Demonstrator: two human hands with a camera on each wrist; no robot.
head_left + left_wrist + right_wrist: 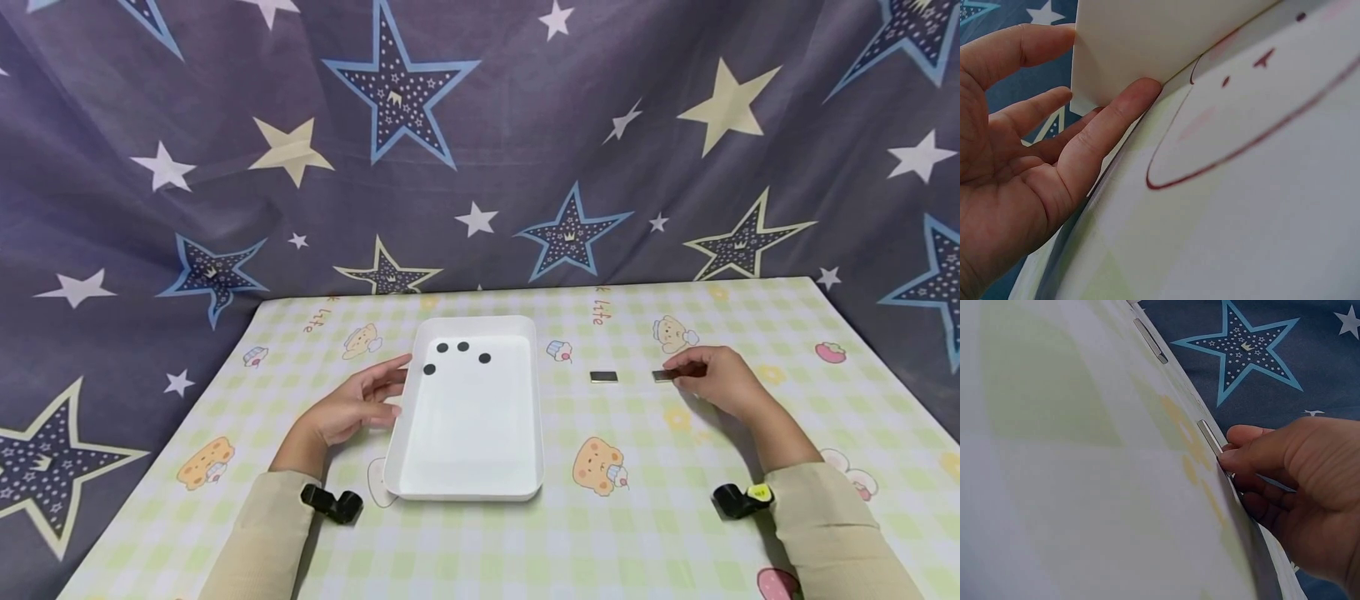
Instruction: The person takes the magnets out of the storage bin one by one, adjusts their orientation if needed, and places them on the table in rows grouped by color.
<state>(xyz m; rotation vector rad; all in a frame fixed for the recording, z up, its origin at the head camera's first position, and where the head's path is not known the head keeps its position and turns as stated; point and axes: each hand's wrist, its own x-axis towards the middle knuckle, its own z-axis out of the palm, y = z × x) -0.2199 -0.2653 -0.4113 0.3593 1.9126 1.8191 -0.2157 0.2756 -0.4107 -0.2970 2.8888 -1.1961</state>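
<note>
Fingers (678, 367) of right hand (716, 382) pinch a flat bar (663, 377); left hand (358, 406) touches tray (465, 487)

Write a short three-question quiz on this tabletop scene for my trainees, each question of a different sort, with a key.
1. How many black discs lie in the white tray?
2. True or false: the left hand lifts the tray off the table.
3. The right hand pinches: A) a disc, B) the nearer metal bar, C) the farther metal bar?

Key: 1) four; 2) false, its straight fingers rest against the tray's side; 3) B.
</note>
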